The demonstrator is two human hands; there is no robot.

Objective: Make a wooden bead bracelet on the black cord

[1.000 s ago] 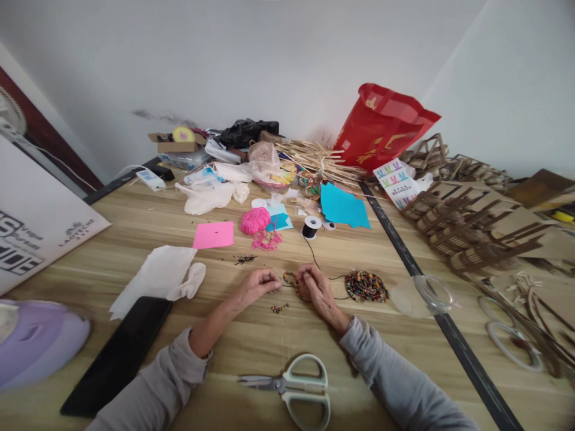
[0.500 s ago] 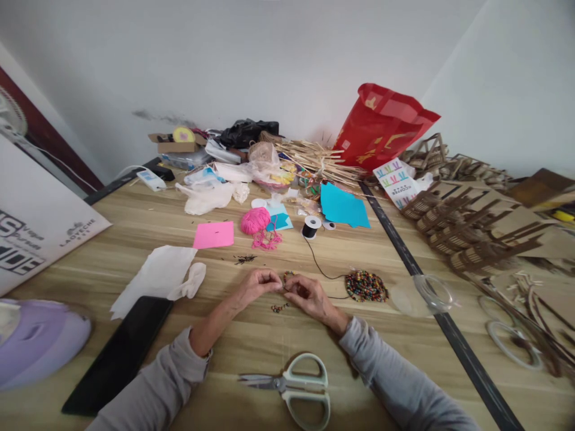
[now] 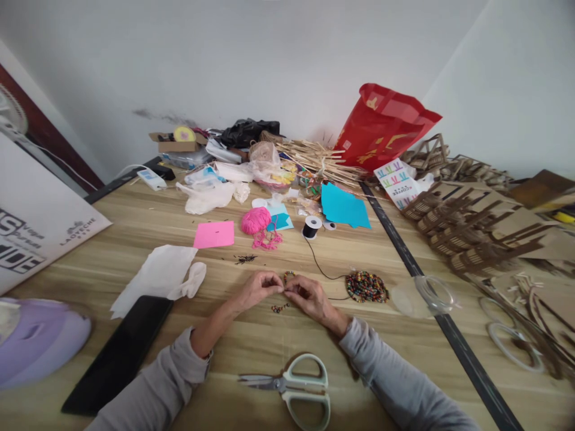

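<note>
My left hand point(image 3: 258, 287) and my right hand point(image 3: 308, 296) meet fingertip to fingertip over the wooden table point(image 3: 251, 347), pinching a thin black cord with a short string of coloured beads point(image 3: 288, 276) on it. The cord point(image 3: 320, 263) runs back to a black spool point(image 3: 311, 227). A pile of coloured beads point(image 3: 366, 285) lies just right of my right hand. A few loose beads point(image 3: 279, 308) sit under my hands. What exactly sits between the fingertips is too small to see.
Scissors point(image 3: 294, 386) lie near the front edge. A black phone point(image 3: 119, 353) and white tissue point(image 3: 157, 275) are at left, a clear lid point(image 3: 422, 296) at right. Pink yarn point(image 3: 255, 220), pink paper point(image 3: 214, 234), blue paper point(image 3: 344, 206) and a red bag point(image 3: 381, 129) sit farther back.
My right hand has moved left, closing the gap to my left hand, so the fingertips now touch. The beaded loop between them is now mostly hidden behind the hands.
</note>
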